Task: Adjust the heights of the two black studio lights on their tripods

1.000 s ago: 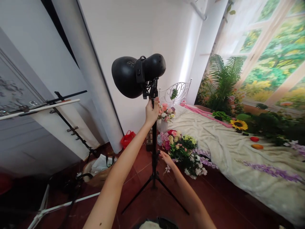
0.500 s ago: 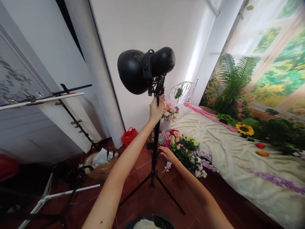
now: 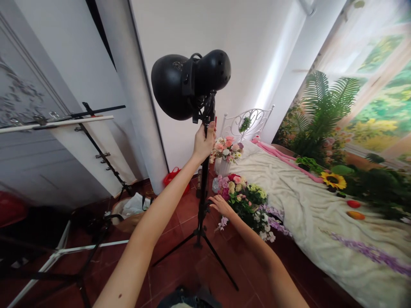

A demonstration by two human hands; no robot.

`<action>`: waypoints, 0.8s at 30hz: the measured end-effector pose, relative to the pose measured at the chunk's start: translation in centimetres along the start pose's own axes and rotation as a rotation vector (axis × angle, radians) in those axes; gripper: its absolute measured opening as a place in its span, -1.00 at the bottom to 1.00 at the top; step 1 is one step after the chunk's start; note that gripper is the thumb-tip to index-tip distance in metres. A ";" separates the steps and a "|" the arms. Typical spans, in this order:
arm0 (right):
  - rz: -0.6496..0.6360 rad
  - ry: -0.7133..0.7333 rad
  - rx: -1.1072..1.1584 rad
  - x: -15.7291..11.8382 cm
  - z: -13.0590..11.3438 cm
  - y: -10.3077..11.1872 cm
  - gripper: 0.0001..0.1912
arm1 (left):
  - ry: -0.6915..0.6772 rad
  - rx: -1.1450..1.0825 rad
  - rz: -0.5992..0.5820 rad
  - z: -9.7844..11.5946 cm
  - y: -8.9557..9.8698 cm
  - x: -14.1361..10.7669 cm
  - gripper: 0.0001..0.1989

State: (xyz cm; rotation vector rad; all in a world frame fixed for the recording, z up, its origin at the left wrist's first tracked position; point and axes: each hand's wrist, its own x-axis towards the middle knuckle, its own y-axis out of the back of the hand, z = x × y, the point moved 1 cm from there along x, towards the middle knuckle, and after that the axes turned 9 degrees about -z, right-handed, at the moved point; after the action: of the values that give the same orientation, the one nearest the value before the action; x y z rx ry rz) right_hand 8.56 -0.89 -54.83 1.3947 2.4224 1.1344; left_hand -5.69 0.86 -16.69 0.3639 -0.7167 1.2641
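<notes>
A black studio lamp (image 3: pixel 173 87) with a rounded reflector tops a black light stand (image 3: pixel 204 184). Just below the lamp, my left hand (image 3: pixel 204 141) is wrapped around the stand's pole. My right hand (image 3: pixel 221 206) is lower down, beside the pole's locking knob, with its fingers stretched out; whether the fingertips touch the stand I cannot tell. The stand's tripod legs (image 3: pixel 221 263) are spread on the red tiled floor (image 3: pixel 183 278).
Bunches of artificial flowers (image 3: pixel 239 188) lie on the floor to the right, against a bed (image 3: pixel 308 209) with a cream blanket. To the left are a clamp-hung backdrop stand (image 3: pixel 99 154), white tubing (image 3: pixel 53 259) and a bag (image 3: pixel 133 205). A red bag (image 3: pixel 171 175) sits by the wall.
The lamp and stand have shifted a little left in view, with my left hand still around the pole. My right hand has moved slightly left too, staying by the knob.
</notes>
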 end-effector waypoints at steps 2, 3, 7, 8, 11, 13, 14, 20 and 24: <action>-0.053 0.042 0.005 1.0 -0.2 -0.3 -0.63 | 0.029 -0.023 -0.030 0.5 0.8 -0.2 -0.55; -0.077 0.058 0.001 1.4 -0.2 -0.5 -0.65 | 0.040 -0.024 -0.038 0.8 1.2 -0.3 -0.54; -0.124 0.076 -0.049 2.3 -0.9 -2.3 -0.63 | 0.058 0.009 -0.042 1.6 2.3 -0.9 -0.53; -0.109 0.075 -0.056 2.3 -1.1 -2.7 -0.62 | 0.059 0.015 -0.037 1.7 2.4 -1.0 -0.53; 0.000 0.046 -0.008 2.0 -1.8 -3.7 -0.59 | 0.048 0.021 -0.019 1.6 2.6 -1.0 -0.53; 0.078 -0.020 0.076 1.8 -2.1 -4.2 -0.56 | 0.032 0.024 -0.008 1.5 2.6 -1.1 -0.53; 0.103 -0.065 0.126 1.7 -2.3 -4.4 -0.54 | 0.025 0.025 -0.003 1.4 2.6 -1.1 -0.53; 0.163 -0.348 0.408 1.8 -3.5 -5.7 -0.37 | 0.025 -0.001 0.007 1.6 2.5 -1.3 -0.52; 0.196 -0.494 0.634 2.1 -4.3 -5.8 -0.35 | 0.056 -0.037 -0.010 2.0 2.3 -1.4 -0.52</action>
State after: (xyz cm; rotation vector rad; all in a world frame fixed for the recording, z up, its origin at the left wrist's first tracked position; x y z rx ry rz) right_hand 1.42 -3.27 -55.03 1.8282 2.3764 -0.0246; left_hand -8.67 -0.74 -16.41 0.3005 -0.6890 1.2455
